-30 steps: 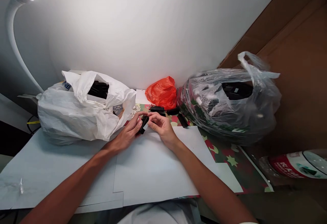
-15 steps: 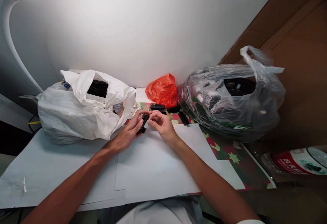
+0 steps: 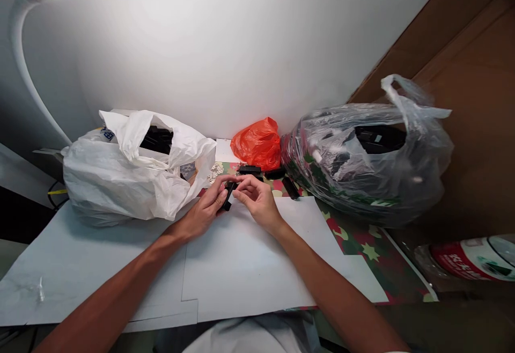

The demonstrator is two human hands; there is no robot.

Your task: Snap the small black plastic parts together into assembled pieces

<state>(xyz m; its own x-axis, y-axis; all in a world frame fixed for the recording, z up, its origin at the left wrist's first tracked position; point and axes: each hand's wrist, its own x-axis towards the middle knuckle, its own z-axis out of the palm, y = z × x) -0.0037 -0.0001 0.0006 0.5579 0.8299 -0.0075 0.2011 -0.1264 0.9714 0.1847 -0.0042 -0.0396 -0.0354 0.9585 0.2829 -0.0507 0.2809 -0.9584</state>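
Observation:
Between my hands is a small black plastic part (image 3: 228, 198), long and narrow, tilted over the white paper. My left hand (image 3: 210, 198) wraps round it from the left, thumb along its side. The fingers of my right hand (image 3: 254, 196) are pinched together at its upper right end; whatever they hold, if anything, is too small to make out. Just beyond my fingers lie similar black parts (image 3: 250, 170), and another black part (image 3: 290, 188) rests to the right. A scatter of small silvery pieces (image 3: 216, 171) sits behind my left hand.
A white plastic bag (image 3: 120, 181) holding black parts stands at left, a clear bag (image 3: 362, 181) with black parts at right. A red bag (image 3: 257, 144) is against the wall. White paper (image 3: 257, 267) covers the table; a lamp (image 3: 20, 58) arches at left, a large bottle (image 3: 470, 258) lies right.
The view has shifted slightly. My right fingers have moved a little at the black part's upper end; my left hand keeps its hold.

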